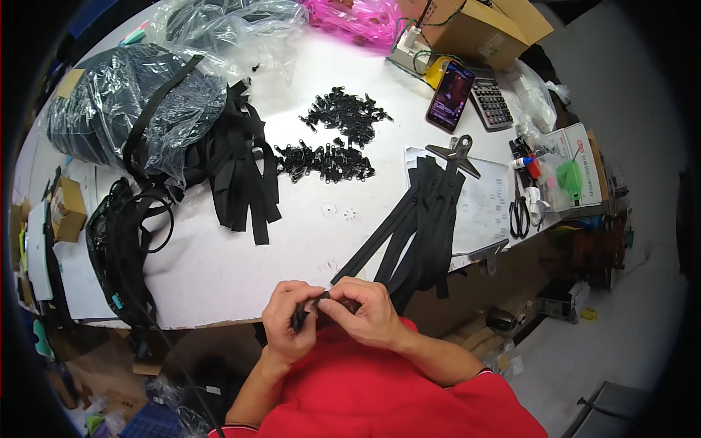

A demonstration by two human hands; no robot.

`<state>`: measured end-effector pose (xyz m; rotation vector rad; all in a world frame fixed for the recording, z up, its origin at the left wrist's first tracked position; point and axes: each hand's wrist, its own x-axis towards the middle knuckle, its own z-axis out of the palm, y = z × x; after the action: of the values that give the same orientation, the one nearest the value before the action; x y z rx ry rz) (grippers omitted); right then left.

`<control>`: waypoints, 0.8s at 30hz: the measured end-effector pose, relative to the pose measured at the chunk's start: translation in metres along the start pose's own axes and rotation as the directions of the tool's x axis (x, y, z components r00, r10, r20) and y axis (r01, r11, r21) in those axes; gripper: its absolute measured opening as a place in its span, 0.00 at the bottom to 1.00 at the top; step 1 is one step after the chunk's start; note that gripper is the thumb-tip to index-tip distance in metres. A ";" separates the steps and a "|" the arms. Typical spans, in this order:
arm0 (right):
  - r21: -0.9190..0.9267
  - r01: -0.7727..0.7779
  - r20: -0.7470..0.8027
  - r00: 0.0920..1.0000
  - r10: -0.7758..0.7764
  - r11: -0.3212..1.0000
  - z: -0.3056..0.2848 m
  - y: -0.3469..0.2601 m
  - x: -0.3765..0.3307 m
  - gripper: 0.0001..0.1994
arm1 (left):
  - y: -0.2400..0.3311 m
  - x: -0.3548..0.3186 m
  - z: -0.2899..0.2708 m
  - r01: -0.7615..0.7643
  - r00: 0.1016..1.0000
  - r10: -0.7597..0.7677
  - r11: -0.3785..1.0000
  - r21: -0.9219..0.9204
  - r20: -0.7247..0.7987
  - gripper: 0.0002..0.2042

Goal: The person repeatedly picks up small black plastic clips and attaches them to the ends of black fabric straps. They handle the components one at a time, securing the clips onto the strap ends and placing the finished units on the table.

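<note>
Just off the table's front edge, my left hand [289,321] is closed on a short black zipper tape [299,318], part of which shows below its fingers. My right hand [367,312] meets it, thumb and fingers pinched at the tape's end; whether a slider is between them is too small to tell. Beyond my right hand lies a bundle of black zipper tapes [427,226], fanned toward me under a metal clip [458,155]. Two heaps of black zipper sliders, a far heap [346,117] and a nearer heap [326,161], lie mid-table.
More black tapes [244,164] hang beside a plastic-wrapped black roll [139,109] at left. A lit phone [450,96] leans near a calculator [491,102]. Scissors [519,217] lie at the table's right edge. Behind are a cardboard box [482,33] and a pink plastic bag [354,22].
</note>
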<state>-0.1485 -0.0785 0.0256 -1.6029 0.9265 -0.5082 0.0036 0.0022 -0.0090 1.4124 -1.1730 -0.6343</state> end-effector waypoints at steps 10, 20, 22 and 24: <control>0.004 0.187 -0.050 0.981 -0.186 0.982 -0.004 0.007 0.006 0.05 | 0.001 -0.004 -0.001 0.091 0.994 -0.100 0.973 -0.213 -0.032 0.10; 0.044 0.387 -0.029 0.922 -0.386 0.921 -0.009 0.014 0.013 0.09 | 0.002 -0.006 -0.008 0.437 0.899 -0.366 0.741 -0.511 0.239 0.03; -0.018 0.480 -0.046 0.876 -0.481 0.877 -0.011 0.014 0.015 0.10 | 0.011 -0.002 -0.010 0.553 0.831 -0.461 0.628 -0.547 0.311 0.03; -0.013 0.490 -0.013 0.871 -0.490 0.871 -0.011 0.008 0.017 0.10 | 0.010 -0.002 -0.014 0.592 0.803 -0.472 0.565 -0.575 0.363 0.03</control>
<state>-0.1491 -0.0984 0.0181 -1.8497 0.5205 -0.8700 0.0126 0.0116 0.0033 1.0631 -0.4882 -1.4820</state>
